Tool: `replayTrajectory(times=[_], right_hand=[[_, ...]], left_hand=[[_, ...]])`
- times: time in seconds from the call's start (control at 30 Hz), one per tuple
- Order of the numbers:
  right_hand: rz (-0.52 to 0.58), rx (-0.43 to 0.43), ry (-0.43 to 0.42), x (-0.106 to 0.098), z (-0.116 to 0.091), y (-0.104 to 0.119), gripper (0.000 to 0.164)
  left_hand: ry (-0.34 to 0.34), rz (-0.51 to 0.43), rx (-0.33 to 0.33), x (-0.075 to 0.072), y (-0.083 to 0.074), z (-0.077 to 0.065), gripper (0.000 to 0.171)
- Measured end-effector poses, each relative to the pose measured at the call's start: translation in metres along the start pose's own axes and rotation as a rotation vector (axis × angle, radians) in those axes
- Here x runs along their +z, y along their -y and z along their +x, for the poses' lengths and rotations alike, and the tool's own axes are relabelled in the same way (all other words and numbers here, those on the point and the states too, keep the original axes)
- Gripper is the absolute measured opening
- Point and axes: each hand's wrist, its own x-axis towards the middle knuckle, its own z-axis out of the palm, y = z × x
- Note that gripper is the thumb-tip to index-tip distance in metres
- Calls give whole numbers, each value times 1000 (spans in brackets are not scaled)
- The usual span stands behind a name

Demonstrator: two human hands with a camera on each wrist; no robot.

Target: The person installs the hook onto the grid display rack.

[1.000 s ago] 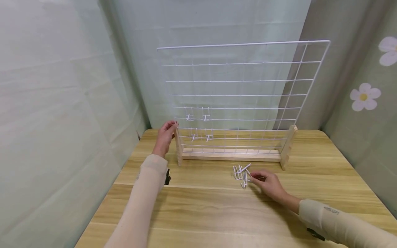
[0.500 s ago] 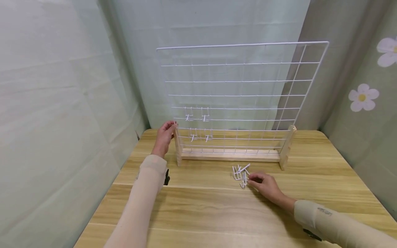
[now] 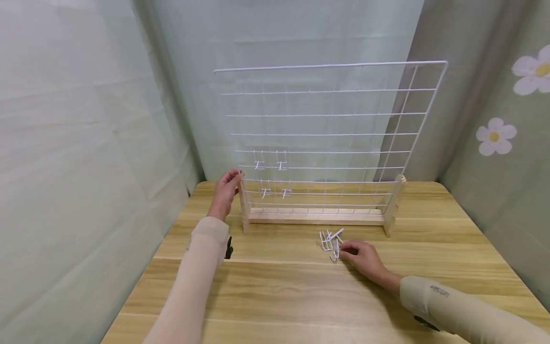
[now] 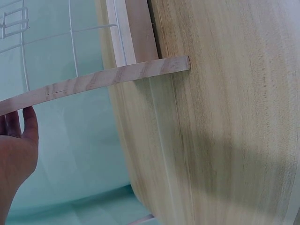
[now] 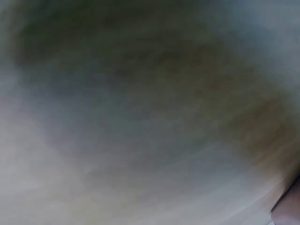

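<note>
A white wire grid panel stands upright in a pale wooden stand. My left hand holds the upper end of the stand's left side post, with fingertips against the wood in the left wrist view. Several white wire hooks hang on the lower left of the grid. In front of the stand, loose white wire hooks lie in a small tangled pile. At the pile's right edge, my right hand pinches one hook between thumb and fingers. The right wrist view is mostly blurred.
The stand rests toward the back of a wood-grain table. Pale green cloth hangs along the left and back. On the right, the curtain carries white flowers.
The right hand has shifted slightly left, closer against the loose hooks. The left hand stays on the side post. The whole head view has drifted a little.
</note>
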Motion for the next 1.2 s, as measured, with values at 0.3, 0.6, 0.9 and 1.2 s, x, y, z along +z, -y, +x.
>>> replayTrajectory(times=[0.3, 0.6, 0.9, 1.2], right_hand=[[-48, -75, -16, 6, -2, -2, 12], [-90, -100, -34, 8, -1, -2, 13], [-81, -98, -57, 7, -2, -2, 15], [-39, 15, -60, 4, -2, 2, 8]], left_hand=[[-10, -11, -19, -1, 3, -1, 33], [-14, -2, -20, -1, 2, -4, 39], [0, -9, 9, 0, 1, -3, 35], [0, -5, 28, 0, 1, -4, 33]])
